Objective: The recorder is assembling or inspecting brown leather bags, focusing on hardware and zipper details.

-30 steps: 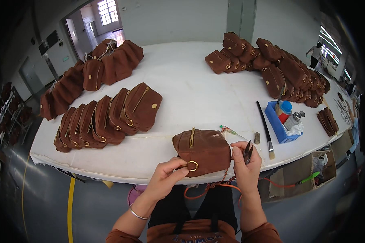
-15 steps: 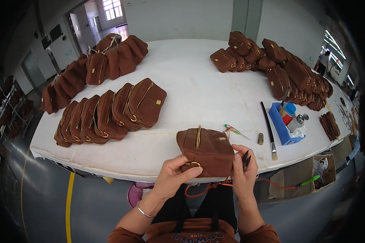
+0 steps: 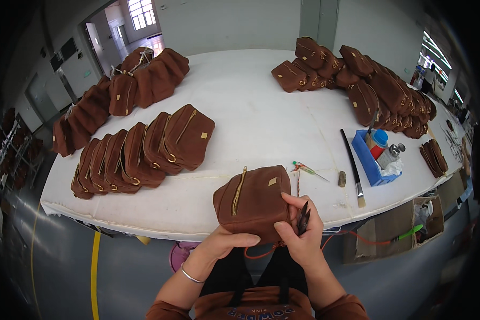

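Observation:
A small brown zipped bag is held up at the table's near edge, tilted, its gold zipper and small gold patch showing. My left hand grips its lower left part, thumb along the bottom edge and fingers hidden underneath. At the bag's right end, my right hand pinches the corner between thumb and fingers. That same hand also keeps a pair of dark thread snips, points up, against the fingers. Just beyond the bag lies a thin awl-like tool with a green-and-white handle.
Rows of similar brown bags stand on the left of the white table, with a heap at the far right. Nearer right are a long brush, a blue bin with bottles and an open cardboard box below the edge.
The bag has turned and shifted left, bringing its gold patch side more into view; its gold ring no longer shows. My right hand has moved left with it, snips still held.

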Demonstrator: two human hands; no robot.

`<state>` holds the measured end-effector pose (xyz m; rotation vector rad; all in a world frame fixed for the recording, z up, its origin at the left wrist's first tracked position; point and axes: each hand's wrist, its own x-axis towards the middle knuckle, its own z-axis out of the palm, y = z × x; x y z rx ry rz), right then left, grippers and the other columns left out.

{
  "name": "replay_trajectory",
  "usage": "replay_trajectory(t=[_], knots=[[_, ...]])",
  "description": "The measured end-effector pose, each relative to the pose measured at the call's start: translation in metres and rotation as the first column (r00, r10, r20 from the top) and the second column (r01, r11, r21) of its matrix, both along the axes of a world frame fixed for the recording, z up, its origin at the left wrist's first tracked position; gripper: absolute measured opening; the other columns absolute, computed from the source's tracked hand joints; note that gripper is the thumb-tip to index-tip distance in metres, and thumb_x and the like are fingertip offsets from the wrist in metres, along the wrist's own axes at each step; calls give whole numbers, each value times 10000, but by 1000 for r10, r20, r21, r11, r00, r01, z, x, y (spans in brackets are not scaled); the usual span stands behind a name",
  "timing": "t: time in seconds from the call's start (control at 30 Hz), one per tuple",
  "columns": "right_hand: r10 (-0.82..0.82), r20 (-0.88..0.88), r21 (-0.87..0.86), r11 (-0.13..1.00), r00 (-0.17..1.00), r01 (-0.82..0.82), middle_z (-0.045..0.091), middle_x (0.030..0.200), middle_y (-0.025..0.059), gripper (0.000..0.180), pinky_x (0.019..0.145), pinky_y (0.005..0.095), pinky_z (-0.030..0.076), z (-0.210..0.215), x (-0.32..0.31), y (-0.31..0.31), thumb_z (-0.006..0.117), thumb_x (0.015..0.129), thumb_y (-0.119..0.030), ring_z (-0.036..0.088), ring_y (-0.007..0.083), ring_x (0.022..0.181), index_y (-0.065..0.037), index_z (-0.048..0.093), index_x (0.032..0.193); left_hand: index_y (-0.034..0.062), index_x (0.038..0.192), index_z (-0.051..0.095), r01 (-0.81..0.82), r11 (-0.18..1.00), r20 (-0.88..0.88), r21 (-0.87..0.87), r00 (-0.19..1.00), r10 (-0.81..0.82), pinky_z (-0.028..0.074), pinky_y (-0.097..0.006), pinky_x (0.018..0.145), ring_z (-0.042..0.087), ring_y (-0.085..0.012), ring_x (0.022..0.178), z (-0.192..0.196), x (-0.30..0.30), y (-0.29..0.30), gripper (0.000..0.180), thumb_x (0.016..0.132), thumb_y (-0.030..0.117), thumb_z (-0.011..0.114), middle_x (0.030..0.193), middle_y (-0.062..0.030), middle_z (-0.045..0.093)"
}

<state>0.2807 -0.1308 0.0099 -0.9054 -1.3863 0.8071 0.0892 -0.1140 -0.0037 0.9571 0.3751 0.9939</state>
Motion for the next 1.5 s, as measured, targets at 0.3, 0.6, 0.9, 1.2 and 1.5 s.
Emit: replay_trajectory(t=[0.3,0.6,0.9,1.2,1.5], knots=[[-34,63,-36,999,997,37,409,851,-14,460,522,167,332,11,-4,2,791,771,-68,393,34,676,-13,607,1189,30,1368,497,-59,998,65,-11,996,60,447,-370,1039,547,-209,1225,-21,10,-1,564,831,-60,649,1340,-101,564],[-21,45,-27,999,999,22,423,833,-16,416,539,171,353,4,-3,1,783,784,-55,407,40,672,-22,625,1167,17,1362,495,-15,993,82,-119,996,25,452,-384,1036,566,-236,1210,-29,10,-1,611,775,-106,614,1310,-117,585],[-48,104,23,999,993,45,480,837,68,437,603,276,410,-1,24,-10,658,867,-67,474,166,669,-14,568,1291,43,1413,425,-110,985,15,-131,994,113,423,-427,1077,527,-276,1257,-17,15,-4,748,710,-155,584,1356,-131,539],[-164,336,144,982,928,121,557,787,82,445,549,264,411,13,28,-25,680,858,-33,505,149,615,-29,581,1292,32,1395,442,-97,993,4,-75,995,97,446,-390,1044,556,-245,1219,-20,18,-7,680,757,-111,626,1333,-121,561],[-188,280,168,975,941,144,611,778,75,358,542,259,426,9,27,-22,698,847,-13,534,144,600,-59,660,1200,17,1381,455,-78,994,-24,-79,997,77,483,-362,993,575,-227,1189,-21,18,-7,657,761,-109,633,1311,-121,575]])
